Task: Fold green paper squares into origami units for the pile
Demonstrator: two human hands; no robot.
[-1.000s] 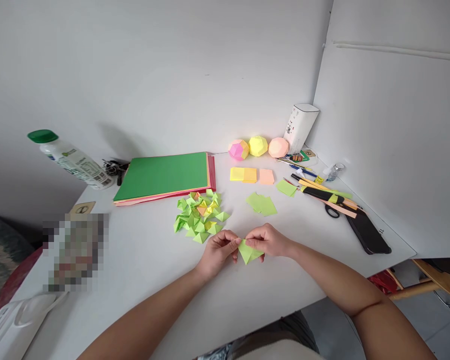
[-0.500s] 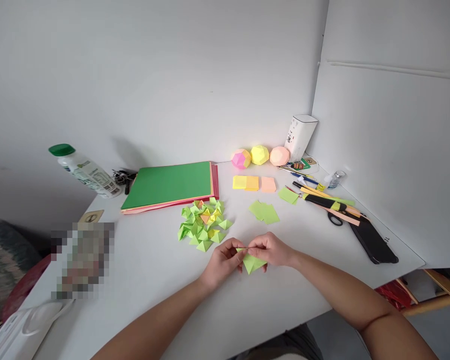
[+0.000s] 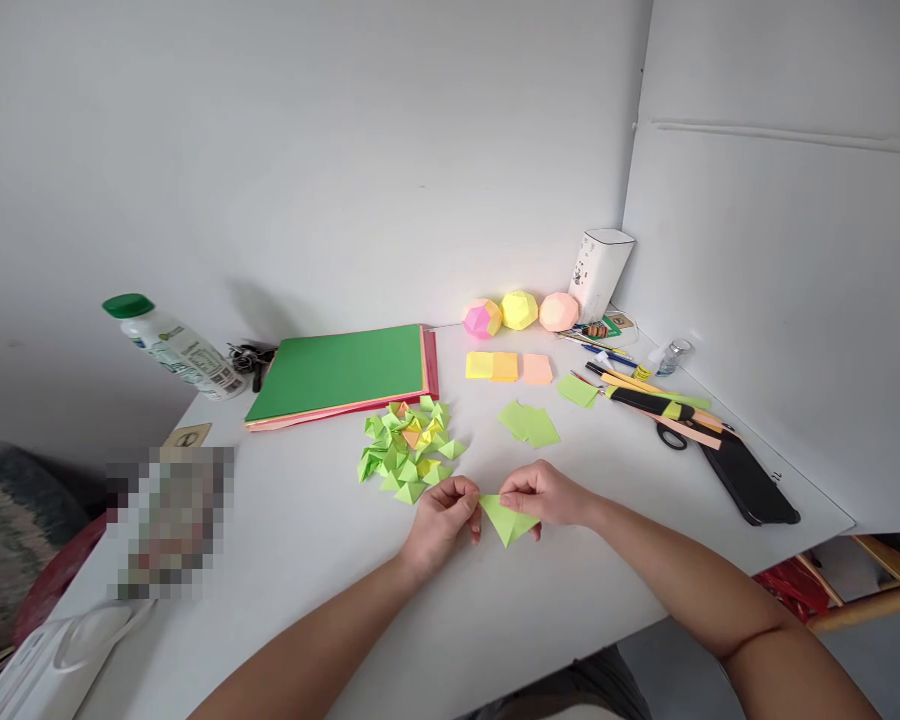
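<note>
My left hand (image 3: pixel 442 520) and my right hand (image 3: pixel 544 495) pinch the same folded light-green paper piece (image 3: pixel 507 520), a pointed triangle shape held just above the white table (image 3: pixel 307 520). The left fingers grip its left corner and the right fingers its upper right edge. Just behind my left hand lies a pile of several small folded green, yellow and orange paper units (image 3: pixel 406 445). A few flat green paper squares (image 3: pixel 529 423) lie behind my right hand.
A stack of coloured paper sheets with green on top (image 3: pixel 341 370) lies at the back. Three paper balls (image 3: pixel 520 312), sticky-note pads (image 3: pixel 506 367), a white box (image 3: pixel 600 272), pens, scissors (image 3: pixel 664 415) and a black phone (image 3: pixel 750 483) sit to the right. A bottle (image 3: pixel 172 347) lies at left.
Both hands have kept hold of the green piece and turned it slightly, so its point now faces down toward me. The camera view has shifted a little.
</note>
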